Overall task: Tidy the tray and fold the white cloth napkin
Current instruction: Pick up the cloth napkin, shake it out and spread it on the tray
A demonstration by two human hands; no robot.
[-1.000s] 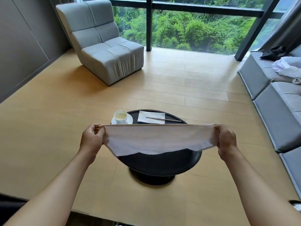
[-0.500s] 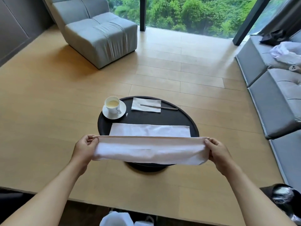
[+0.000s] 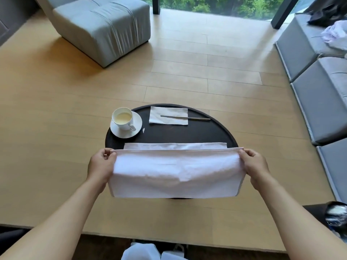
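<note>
The white cloth napkin [image 3: 174,171] hangs stretched between my hands over the near half of the round black tray [image 3: 169,134]. My left hand [image 3: 102,166] pinches its upper left corner, and my right hand [image 3: 254,166] pinches its upper right corner. A far strip of the cloth lies flat on the tray behind the held edge. A white cup with pale liquid [image 3: 123,119] stands on a saucer at the tray's left rim. A white paper napkin [image 3: 167,114] with a thin metal utensil [image 3: 185,117] across it lies at the far side.
A grey armchair [image 3: 103,25] stands on the wooden floor at the back left. Grey sofa cushions [image 3: 319,87] run along the right, with clothes on the far one. A dark shiny object [image 3: 336,216] sits at the lower right edge.
My hands lowered the napkin from held up in the air toward the tray. Its far part now rests on the tray, with the cloth doubled over. My view tilted down and closer.
</note>
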